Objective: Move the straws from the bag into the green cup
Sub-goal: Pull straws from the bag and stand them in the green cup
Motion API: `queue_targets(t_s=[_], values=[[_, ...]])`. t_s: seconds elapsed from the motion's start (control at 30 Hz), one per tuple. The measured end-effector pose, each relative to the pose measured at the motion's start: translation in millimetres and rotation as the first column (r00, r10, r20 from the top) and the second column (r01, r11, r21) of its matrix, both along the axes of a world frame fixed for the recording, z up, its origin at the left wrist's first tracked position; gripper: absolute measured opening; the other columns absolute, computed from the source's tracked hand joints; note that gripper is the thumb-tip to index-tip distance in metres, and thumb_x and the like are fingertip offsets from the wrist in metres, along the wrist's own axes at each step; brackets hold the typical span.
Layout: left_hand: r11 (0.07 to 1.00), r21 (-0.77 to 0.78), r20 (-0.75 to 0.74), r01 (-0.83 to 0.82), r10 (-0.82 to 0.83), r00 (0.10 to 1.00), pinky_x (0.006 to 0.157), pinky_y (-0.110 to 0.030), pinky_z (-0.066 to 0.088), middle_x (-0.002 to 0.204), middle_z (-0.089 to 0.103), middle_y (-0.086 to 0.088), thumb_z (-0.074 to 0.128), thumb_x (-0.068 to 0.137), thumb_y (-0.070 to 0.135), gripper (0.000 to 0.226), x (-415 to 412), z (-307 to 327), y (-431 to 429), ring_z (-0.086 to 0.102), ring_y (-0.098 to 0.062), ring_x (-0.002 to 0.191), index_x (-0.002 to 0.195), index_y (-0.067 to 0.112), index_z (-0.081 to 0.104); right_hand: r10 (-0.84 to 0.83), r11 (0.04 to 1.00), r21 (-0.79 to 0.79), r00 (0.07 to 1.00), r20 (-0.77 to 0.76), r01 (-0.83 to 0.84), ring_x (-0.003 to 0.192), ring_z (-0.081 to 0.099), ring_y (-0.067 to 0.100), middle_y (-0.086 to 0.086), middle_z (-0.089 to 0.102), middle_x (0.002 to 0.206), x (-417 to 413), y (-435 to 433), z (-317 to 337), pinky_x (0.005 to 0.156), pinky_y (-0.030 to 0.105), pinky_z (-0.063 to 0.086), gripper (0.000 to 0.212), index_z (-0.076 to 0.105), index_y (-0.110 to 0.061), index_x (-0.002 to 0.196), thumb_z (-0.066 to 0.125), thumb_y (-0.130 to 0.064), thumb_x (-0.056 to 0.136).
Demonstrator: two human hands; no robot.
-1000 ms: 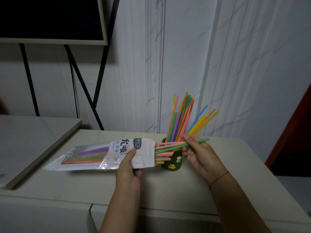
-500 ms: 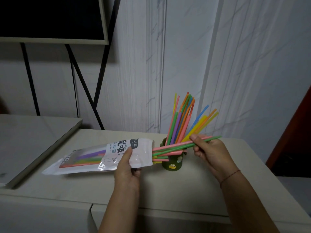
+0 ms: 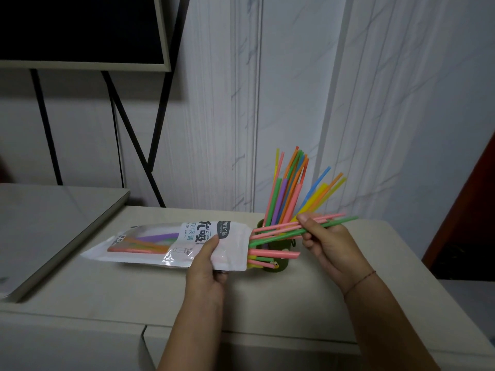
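Pale veined wall panels (image 3: 388, 103) back a cream tabletop (image 3: 308, 303). The bag (image 3: 166, 242) is held level over its middle, mouth toward the right edge. The left hand (image 3: 206, 266) grips the bag near that mouth, thumb on top and fingers curled beneath. The right hand (image 3: 326, 242) pinches a few pink and green straws (image 3: 278, 232) near their outer ends, their tails inside the bag. The green cup (image 3: 284, 261) stands between the hands, just past the bag's mouth, holding many upright straws (image 3: 289, 191). The pull likely goes best straight along the bag, bag held firm. Once the tails are clear, tip the bunch upright and lower it gently into a gap, since the cup looks easy to topple.
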State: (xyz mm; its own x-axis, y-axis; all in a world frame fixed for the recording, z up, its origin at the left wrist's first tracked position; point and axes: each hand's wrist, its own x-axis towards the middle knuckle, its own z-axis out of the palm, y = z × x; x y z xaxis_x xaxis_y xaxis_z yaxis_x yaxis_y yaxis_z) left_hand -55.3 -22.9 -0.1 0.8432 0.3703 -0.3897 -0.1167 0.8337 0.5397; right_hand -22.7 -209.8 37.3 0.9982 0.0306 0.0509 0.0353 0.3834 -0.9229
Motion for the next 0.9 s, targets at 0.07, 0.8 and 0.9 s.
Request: queue_targets(t_s=[0.07, 0.8, 0.9], values=[[1.0, -0.021, 0.011, -0.002, 0.002, 1.0, 0.053, -0.028, 0.058, 0.095, 0.069, -0.002, 0.065, 0.083, 0.002, 0.036, -0.4, 1.0, -2.8, 0.067, -0.011, 0.074, 0.115, 0.016, 0.058, 0.021, 0.998, 0.052, 0.999, -0.034, -0.019, 0.044, 0.044, 0.004, 0.003, 0.05, 0.059, -0.4, 9.4, -3.6, 0.04, 0.014, 0.037, 0.008, 0.063, -0.002, 0.078, 0.059, 0.0, 0.086], [0.991, -0.102, 0.005, -0.09, 0.091, 0.996, 0.063, -0.03, 0.055, 0.113, 0.065, -0.007, 0.063, 0.084, 0.0, 0.037, 1.3, 0.0, 7.6, 0.065, -0.015, 0.086, 0.117, 0.016, 0.053, -0.056, 0.998, 0.031, 0.998, -0.039, 0.057, 0.039, 0.054, 0.008, 0.003, 0.059, 0.049, -1.6, 12.0, 0.7, 0.04, 0.016, 0.045, 0.011, 0.064, 0.001, 0.076, 0.059, 0.0, 0.086], [0.992, -0.093, -0.011, -0.082, 0.081, 0.997, 0.063, -0.031, 0.055, 0.109, 0.066, -0.007, 0.064, 0.084, 0.0, 0.034, 1.9, 0.0, 6.4, 0.064, -0.016, 0.086, 0.113, 0.015, 0.055, -0.033, 0.998, 0.05, 0.998, -0.046, 0.036, 0.04, 0.053, 0.007, 0.001, 0.059, 0.048, -1.8, 12.3, 0.4, 0.041, 0.016, 0.045, 0.011, 0.063, 0.001, 0.077, 0.058, -0.001, 0.087]])
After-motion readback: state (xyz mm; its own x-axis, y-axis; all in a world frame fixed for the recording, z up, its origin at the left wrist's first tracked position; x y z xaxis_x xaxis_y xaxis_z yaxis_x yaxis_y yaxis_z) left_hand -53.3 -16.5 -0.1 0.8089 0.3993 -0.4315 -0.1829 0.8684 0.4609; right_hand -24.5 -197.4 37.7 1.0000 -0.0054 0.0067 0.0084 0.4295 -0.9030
